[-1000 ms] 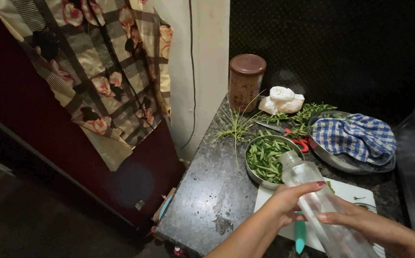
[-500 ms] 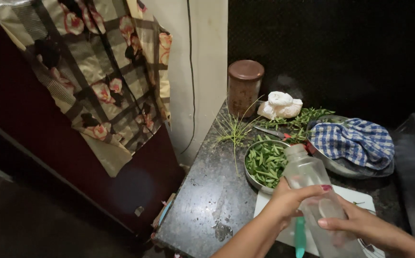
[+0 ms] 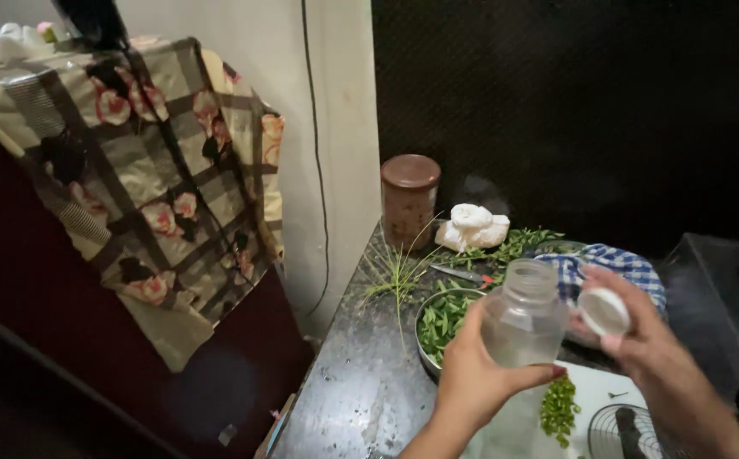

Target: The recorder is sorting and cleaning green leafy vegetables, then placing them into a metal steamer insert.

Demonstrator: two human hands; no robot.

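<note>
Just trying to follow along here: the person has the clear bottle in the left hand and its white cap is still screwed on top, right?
Not quite. The left hand does hold the clear bottle, but the white cap is off it: the head view shows the bottle's mouth open and the cap held in the right hand, beside the bottle.
</note>
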